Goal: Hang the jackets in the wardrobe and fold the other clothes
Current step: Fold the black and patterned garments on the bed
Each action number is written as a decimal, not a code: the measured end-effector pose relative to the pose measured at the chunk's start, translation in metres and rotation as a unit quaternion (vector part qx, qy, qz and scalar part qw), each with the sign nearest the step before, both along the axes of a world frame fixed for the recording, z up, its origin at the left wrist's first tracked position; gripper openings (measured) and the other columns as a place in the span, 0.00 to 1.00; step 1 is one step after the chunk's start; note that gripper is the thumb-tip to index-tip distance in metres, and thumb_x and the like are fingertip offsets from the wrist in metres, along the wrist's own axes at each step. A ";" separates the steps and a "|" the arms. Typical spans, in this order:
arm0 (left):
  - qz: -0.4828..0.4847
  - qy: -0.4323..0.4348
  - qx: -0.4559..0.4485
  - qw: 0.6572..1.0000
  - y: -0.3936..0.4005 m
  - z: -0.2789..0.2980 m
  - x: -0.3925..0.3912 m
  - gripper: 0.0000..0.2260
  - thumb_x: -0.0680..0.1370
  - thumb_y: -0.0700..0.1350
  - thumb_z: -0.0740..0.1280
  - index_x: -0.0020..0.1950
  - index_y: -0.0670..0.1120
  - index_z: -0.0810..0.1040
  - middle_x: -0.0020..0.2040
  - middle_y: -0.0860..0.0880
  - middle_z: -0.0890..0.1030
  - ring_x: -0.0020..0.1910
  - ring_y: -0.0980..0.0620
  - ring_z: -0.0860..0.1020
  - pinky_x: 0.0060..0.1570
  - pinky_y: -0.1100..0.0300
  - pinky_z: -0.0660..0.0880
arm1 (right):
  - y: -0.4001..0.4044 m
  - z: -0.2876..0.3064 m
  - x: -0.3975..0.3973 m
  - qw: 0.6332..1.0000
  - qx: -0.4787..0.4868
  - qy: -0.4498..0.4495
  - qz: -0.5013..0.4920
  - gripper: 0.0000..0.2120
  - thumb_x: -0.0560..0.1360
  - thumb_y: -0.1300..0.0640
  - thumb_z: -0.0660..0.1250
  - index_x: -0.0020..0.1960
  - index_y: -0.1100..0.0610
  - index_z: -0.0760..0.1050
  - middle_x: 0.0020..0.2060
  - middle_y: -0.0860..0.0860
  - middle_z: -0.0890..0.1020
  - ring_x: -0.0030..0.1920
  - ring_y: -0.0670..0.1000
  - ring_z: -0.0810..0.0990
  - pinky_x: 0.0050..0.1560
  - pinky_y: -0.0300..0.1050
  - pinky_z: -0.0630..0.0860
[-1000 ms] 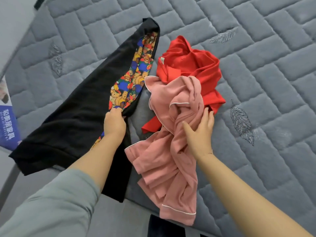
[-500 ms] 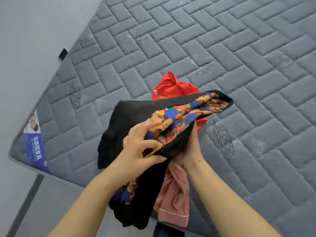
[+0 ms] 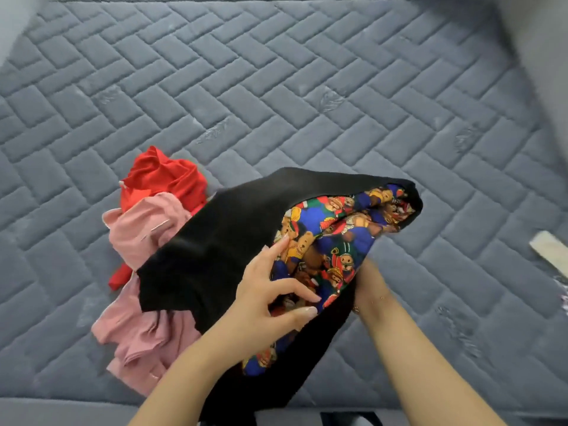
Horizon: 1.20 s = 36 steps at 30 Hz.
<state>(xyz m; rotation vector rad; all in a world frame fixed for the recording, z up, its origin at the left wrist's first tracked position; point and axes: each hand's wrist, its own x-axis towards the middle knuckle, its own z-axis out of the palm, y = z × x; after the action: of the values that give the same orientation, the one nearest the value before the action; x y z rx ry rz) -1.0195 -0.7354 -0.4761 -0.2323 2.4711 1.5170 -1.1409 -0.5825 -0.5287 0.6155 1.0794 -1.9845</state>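
Observation:
A black jacket (image 3: 221,241) with a bright teddy-bear print lining (image 3: 332,241) is lifted off the grey quilted mattress (image 3: 276,87). My left hand (image 3: 270,296) grips its lining edge, thumb and fingers curled round the cloth. My right hand (image 3: 367,287) is under the jacket on the right side, mostly hidden by the fabric, and seems to hold it from beneath. A crumpled pink garment (image 3: 144,302) lies on the mattress to the left, partly under the jacket. A red garment (image 3: 166,179) lies bunched behind the pink one.
The mattress front edge (image 3: 92,404) runs along the bottom of the view. A pale flat object (image 3: 550,250) lies at the right edge of the mattress. A grey wall or panel (image 3: 541,41) rises at the top right.
The jacket has swung up and to the right, off the pink and red garments. Both hands moved right with it, and the view has turned to face the mattress squarely.

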 end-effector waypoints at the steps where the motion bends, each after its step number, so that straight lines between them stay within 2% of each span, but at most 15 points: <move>1: -0.008 -0.036 0.004 0.999 0.023 -0.008 -0.016 0.10 0.73 0.56 0.72 0.52 0.69 0.78 0.74 0.73 0.49 0.77 0.58 0.45 0.75 0.49 0.49 | 0.029 -0.013 -0.010 0.998 0.057 -0.012 -0.016 0.27 0.85 0.52 0.45 0.51 0.57 0.83 0.42 0.54 0.87 0.43 0.51 0.86 0.38 0.41 0.82; 3: -0.008 -0.109 -0.013 0.994 0.067 -0.033 -0.053 0.12 0.76 0.57 0.69 0.58 0.68 0.75 0.75 0.65 0.55 0.77 0.54 0.51 0.75 0.45 0.53 | 0.087 -0.046 -0.026 0.980 0.196 -0.043 -0.011 0.18 0.84 0.56 0.52 0.62 0.65 0.75 0.54 0.61 0.83 0.53 0.57 0.81 0.52 0.46 0.79; 7: 0.013 -0.135 -0.089 0.987 0.145 -0.101 -0.122 0.22 0.78 0.51 0.69 0.70 0.54 0.69 0.75 0.53 0.62 0.75 0.52 0.59 0.72 0.54 0.61 | 0.183 -0.093 -0.030 0.948 0.299 -0.109 0.014 0.20 0.82 0.56 0.56 0.73 0.61 0.65 0.69 0.57 0.72 0.69 0.57 0.70 0.66 0.53 0.66; 10: -0.017 -0.144 -0.193 0.970 0.182 -0.149 -0.167 0.29 0.77 0.53 0.69 0.75 0.51 0.63 0.77 0.50 0.60 0.76 0.49 0.58 0.71 0.49 0.62 | 0.224 -0.114 -0.032 0.949 0.291 -0.125 0.010 0.18 0.83 0.56 0.56 0.71 0.61 0.67 0.69 0.58 0.72 0.69 0.57 0.70 0.68 0.54 0.66; 14: -0.014 -0.212 -0.286 0.934 0.196 -0.193 -0.201 0.39 0.75 0.57 0.70 0.79 0.54 0.52 0.79 0.50 0.51 0.77 0.45 0.53 0.71 0.40 0.59 | 0.244 -0.138 -0.046 0.952 0.293 -0.088 0.004 0.11 0.81 0.57 0.60 0.62 0.58 0.72 0.63 0.57 0.77 0.59 0.53 0.75 0.64 0.52 0.71; 16: -0.023 -0.197 -0.339 0.920 0.196 -0.206 -0.203 0.37 0.76 0.57 0.69 0.78 0.54 0.54 0.77 0.49 0.55 0.74 0.44 0.56 0.66 0.42 0.65 | 0.243 -0.147 -0.056 0.959 0.274 -0.068 0.008 0.15 0.81 0.56 0.62 0.66 0.58 0.72 0.62 0.54 0.77 0.58 0.52 0.76 0.62 0.51 0.72; 18: -0.007 -0.126 -0.369 0.921 0.193 -0.214 -0.201 0.27 0.79 0.53 0.66 0.76 0.53 0.62 0.72 0.47 0.63 0.69 0.45 0.64 0.61 0.47 0.71 | 0.235 -0.153 -0.069 0.968 0.244 -0.051 0.016 0.18 0.80 0.54 0.64 0.69 0.56 0.71 0.63 0.53 0.77 0.60 0.51 0.76 0.60 0.49 0.73; 21: 0.076 -0.053 -0.314 0.945 0.181 -0.215 -0.199 0.11 0.83 0.46 0.60 0.63 0.47 0.76 0.58 0.47 0.77 0.57 0.47 0.75 0.52 0.54 0.73 | 0.214 -0.163 -0.083 0.978 0.202 -0.034 0.042 0.24 0.78 0.49 0.67 0.71 0.54 0.67 0.65 0.50 0.75 0.63 0.51 0.74 0.57 0.47 0.72; 23: 0.164 -0.095 -0.200 0.961 0.168 -0.206 -0.203 0.10 0.82 0.47 0.60 0.52 0.44 0.79 0.49 0.47 0.81 0.51 0.45 0.79 0.51 0.53 0.74 | 0.197 -0.167 -0.089 0.979 0.195 -0.009 0.059 0.23 0.76 0.48 0.69 0.68 0.53 0.70 0.62 0.49 0.77 0.60 0.49 0.74 0.55 0.45 0.72; 25: 0.226 -0.143 -0.054 0.962 0.150 -0.186 -0.211 0.12 0.82 0.47 0.61 0.51 0.41 0.79 0.48 0.44 0.83 0.51 0.44 0.81 0.53 0.48 0.77 | 0.183 -0.170 -0.095 0.974 0.220 0.012 0.047 0.18 0.75 0.50 0.71 0.62 0.54 0.74 0.57 0.50 0.80 0.56 0.51 0.76 0.57 0.46 0.74; 27: 0.241 -0.163 0.068 0.954 0.136 -0.160 -0.217 0.12 0.82 0.46 0.61 0.50 0.40 0.81 0.46 0.43 0.85 0.46 0.46 0.83 0.48 0.52 0.80 | 0.182 -0.169 -0.100 0.966 0.258 0.021 0.007 0.15 0.77 0.55 0.69 0.61 0.60 0.73 0.49 0.53 0.81 0.51 0.53 0.79 0.58 0.50 0.76; 29: 0.243 -0.164 0.150 0.944 0.118 -0.126 -0.223 0.12 0.82 0.45 0.62 0.46 0.42 0.83 0.42 0.44 0.85 0.40 0.49 0.84 0.38 0.59 0.80 | 0.184 -0.161 -0.108 0.965 0.255 0.039 -0.042 0.08 0.80 0.59 0.64 0.56 0.63 0.74 0.40 0.53 0.79 0.41 0.50 0.78 0.48 0.43 0.77; 30: 0.245 -0.163 0.177 0.939 0.106 -0.108 -0.227 0.13 0.82 0.44 0.62 0.44 0.43 0.84 0.41 0.44 0.86 0.38 0.49 0.84 0.35 0.61 0.79 | 0.187 -0.153 -0.112 0.963 0.256 0.055 -0.057 0.04 0.81 0.60 0.62 0.50 0.60 0.74 0.37 0.52 0.78 0.37 0.48 0.77 0.43 0.39 0.76; 32: 0.256 -0.153 0.217 0.930 0.079 -0.076 -0.234 0.16 0.81 0.43 0.61 0.39 0.45 0.86 0.38 0.45 0.85 0.33 0.51 0.83 0.31 0.63 0.78 | 0.201 -0.134 -0.123 0.954 0.272 0.072 -0.100 0.09 0.81 0.60 0.61 0.43 0.57 0.75 0.36 0.49 0.80 0.38 0.47 0.78 0.42 0.39 0.77; 36: 0.240 -0.214 0.188 0.928 0.043 -0.047 -0.227 0.12 0.78 0.36 0.63 0.41 0.43 0.85 0.35 0.45 0.84 0.28 0.53 0.81 0.26 0.65 0.77 | 0.242 -0.097 -0.151 0.944 0.262 0.071 -0.190 0.08 0.80 0.61 0.62 0.45 0.56 0.79 0.40 0.52 0.83 0.41 0.49 0.81 0.45 0.46 0.79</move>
<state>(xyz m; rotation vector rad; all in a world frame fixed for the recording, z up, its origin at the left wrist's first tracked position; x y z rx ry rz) -1.2461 -0.6927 -0.5232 -1.0325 1.8155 1.8386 -1.2917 -0.3401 -0.6257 1.0358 1.7080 -2.0871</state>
